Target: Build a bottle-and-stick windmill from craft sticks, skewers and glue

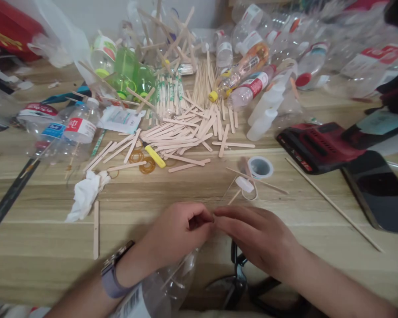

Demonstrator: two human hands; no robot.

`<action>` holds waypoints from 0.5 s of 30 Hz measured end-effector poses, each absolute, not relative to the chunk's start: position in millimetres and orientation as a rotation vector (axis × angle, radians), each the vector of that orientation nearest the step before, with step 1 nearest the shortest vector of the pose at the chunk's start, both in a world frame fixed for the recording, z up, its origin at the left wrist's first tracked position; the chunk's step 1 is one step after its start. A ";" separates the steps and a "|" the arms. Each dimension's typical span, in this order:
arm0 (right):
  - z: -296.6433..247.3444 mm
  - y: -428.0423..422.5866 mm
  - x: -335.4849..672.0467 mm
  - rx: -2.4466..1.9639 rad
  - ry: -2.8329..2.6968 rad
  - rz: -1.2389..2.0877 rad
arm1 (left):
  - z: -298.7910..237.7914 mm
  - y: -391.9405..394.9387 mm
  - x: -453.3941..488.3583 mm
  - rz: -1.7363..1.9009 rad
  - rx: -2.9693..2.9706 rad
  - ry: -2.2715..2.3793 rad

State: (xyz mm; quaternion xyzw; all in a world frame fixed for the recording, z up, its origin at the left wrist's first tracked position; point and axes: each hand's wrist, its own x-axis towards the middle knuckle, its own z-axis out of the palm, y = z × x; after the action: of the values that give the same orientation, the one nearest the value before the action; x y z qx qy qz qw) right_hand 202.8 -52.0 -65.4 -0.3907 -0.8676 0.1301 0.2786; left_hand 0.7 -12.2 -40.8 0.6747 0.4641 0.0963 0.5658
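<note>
My left hand [179, 232] and my right hand [257, 236] meet at the near middle of the wooden table [36, 247], fingertips pinched together around something too small to make out. A clear plastic bottle [159, 291] lies under my left wrist, which wears a watch [111, 276]. Black-handled scissors [235, 282] lie below my right hand. Just beyond the hands are a white bottle cap [244, 184], a roll of tape [260, 167] and thin skewers [257, 181].
A heap of wooden craft sticks [182, 137], rubber bands [147, 165] and a yellow cutter [154, 156] fills the table's middle. Many plastic bottles [252, 84] crowd the back. Crumpled tissue [86, 194] lies left; a red tool [318, 145] and dark phone [378, 190] sit right.
</note>
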 end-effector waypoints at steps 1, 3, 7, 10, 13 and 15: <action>-63.7 -50.7 201.1 -1.058 -2.313 0.350 | -40.3 -12.9 1.3 0.224 1.609 1.097; -60.7 -48.0 197.6 -1.084 -2.284 0.344 | -39.4 -14.3 2.7 0.214 1.641 1.096; -57.6 -45.5 193.4 -1.134 -2.275 0.312 | -38.5 -16.0 6.1 0.200 1.633 1.051; -56.6 -46.3 192.6 -1.124 -2.267 0.253 | -39.0 -16.4 8.0 0.194 1.604 1.034; -56.0 -47.8 191.6 -1.100 -2.282 0.194 | -40.3 -16.9 8.9 0.191 1.583 1.019; -56.4 -48.1 190.5 -1.085 -2.282 0.167 | -41.3 -17.0 9.2 0.195 1.584 1.008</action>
State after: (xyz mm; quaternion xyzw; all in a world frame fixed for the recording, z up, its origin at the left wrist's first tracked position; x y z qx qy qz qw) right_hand 190.5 -48.1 -56.4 -0.4086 -0.8596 0.0630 0.3002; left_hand 9.2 -17.0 -41.3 0.6795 0.4326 0.0836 0.5867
